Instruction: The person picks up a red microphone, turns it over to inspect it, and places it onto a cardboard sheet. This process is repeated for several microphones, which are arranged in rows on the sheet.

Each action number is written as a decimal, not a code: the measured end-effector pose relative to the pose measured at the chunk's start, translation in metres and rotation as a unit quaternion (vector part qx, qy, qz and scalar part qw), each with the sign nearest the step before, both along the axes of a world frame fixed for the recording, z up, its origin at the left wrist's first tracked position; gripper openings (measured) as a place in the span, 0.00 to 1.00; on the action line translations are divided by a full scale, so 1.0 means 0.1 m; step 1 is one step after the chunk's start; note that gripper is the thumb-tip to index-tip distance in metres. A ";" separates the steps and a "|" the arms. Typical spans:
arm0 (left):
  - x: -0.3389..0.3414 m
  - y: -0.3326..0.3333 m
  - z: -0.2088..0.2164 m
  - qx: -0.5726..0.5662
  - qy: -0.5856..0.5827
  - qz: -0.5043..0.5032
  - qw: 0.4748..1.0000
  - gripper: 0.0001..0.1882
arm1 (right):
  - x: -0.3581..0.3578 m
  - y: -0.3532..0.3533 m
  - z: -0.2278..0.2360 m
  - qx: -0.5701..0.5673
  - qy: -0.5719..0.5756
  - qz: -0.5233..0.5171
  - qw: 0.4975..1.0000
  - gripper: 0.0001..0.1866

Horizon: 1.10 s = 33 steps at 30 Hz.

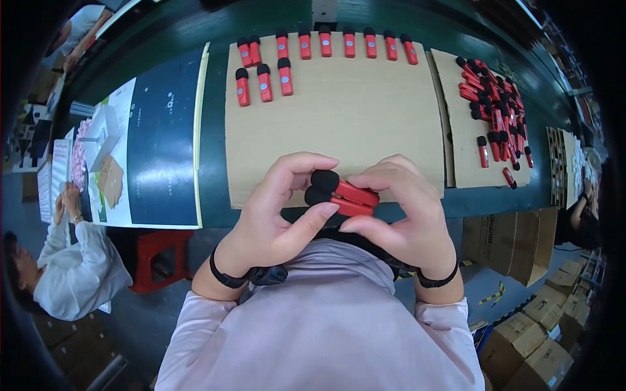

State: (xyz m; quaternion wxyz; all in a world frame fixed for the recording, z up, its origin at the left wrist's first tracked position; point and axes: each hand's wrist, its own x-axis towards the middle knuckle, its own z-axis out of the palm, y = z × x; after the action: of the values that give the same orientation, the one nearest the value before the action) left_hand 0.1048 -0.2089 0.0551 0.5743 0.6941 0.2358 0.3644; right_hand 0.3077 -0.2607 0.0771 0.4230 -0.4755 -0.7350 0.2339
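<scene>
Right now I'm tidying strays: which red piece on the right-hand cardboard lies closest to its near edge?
The slanted red piece below the heap on the right-hand cardboard; the others there lie farther from that edge.

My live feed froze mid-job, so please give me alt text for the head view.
The person's left hand and right hand hold two red, black-topped items together, near a cardboard sheet's near edge. Similar items in rows line the sheet's far side; a jumbled pile lies on another sheet at right.
</scene>
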 end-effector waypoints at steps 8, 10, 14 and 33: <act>-0.10 -0.04 -0.02 -0.074 -0.045 0.054 0.995 0.20 | -0.17 0.00 -0.13 -0.220 0.395 -0.070 0.889 0.16; -0.13 -0.03 -0.03 -0.078 -0.052 0.074 0.993 0.19 | -0.13 0.00 -0.17 -0.242 0.455 -0.047 0.856 0.17; -0.18 0.02 -0.04 0.019 0.027 0.036 0.999 0.14 | -0.09 -0.04 -0.27 -0.274 0.587 0.024 0.762 0.20; -0.18 0.07 -0.01 0.131 0.047 0.046 0.989 0.17 | -0.20 -0.11 -0.36 -0.046 0.214 -0.021 0.976 0.14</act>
State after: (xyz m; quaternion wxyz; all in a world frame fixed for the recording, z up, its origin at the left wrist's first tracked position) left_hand 0.0867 -0.2018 0.0541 0.4496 0.7678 0.2447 0.3853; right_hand 0.2881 -0.2718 0.0416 0.5529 -0.4485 -0.6058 0.3551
